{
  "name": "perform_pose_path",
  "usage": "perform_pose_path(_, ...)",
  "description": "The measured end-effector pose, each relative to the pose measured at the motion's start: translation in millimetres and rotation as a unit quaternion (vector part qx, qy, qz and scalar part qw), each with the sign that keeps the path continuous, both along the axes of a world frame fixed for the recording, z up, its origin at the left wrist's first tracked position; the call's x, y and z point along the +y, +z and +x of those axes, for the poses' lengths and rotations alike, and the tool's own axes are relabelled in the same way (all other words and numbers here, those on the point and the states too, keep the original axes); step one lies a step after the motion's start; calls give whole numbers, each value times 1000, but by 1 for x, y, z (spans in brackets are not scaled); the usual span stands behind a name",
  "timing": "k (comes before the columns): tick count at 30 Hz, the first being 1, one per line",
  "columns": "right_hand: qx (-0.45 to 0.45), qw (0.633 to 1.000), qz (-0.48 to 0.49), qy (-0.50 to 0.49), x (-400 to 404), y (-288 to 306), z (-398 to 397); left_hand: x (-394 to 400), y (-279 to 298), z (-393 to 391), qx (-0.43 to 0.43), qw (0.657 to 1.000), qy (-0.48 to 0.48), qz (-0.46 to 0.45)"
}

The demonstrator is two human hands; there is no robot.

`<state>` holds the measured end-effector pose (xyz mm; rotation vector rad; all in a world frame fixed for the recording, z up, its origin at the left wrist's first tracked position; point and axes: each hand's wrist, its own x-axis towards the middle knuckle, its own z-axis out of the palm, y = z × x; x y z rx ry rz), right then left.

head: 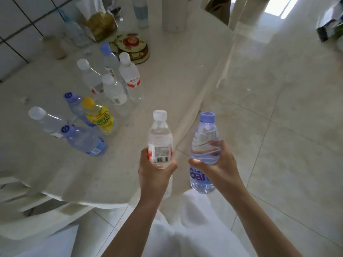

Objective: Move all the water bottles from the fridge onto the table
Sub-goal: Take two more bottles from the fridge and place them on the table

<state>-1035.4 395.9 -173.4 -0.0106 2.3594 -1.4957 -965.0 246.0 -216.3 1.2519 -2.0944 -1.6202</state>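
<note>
My left hand (155, 171) grips a clear water bottle with a white cap (160, 138), held upright over the near edge of the round white table (167, 80). My right hand (219, 167) holds a blue-tinted water bottle with a lilac cap (205, 143), upright, just off the table's edge above the floor. Several bottles stand on the table to the left: a yellow-capped one (99, 115), a blue one (83, 140), clear white-capped ones (113, 89). The fridge is not in view.
At the table's far side lie patterned coasters (132, 46), a bag of food (100, 23), a small cup (54, 46) and tall containers (173, 13). A white chair (27, 204) stands at lower left. Tiled floor (287, 108) spreads to the right.
</note>
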Motion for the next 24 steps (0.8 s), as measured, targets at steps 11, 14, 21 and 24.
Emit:
perform_pose_path(11, 27, 980, 26, 194, -33, 6, -177, 13, -1, -120, 25, 981, 194, 0)
perform_pose_path(14, 37, 973, 46, 225, -56, 1, -200, 2, 2, -130, 25, 974, 225, -4)
perform_pose_path(21, 70, 953, 31, 293, -121, -16, -230, -42, -11, -143, 12, 964, 264, -34)
perform_pose_path(24, 94, 942, 19, 321, -145, -27, -236, -63, -15, -151, 4, 962, 268, -43)
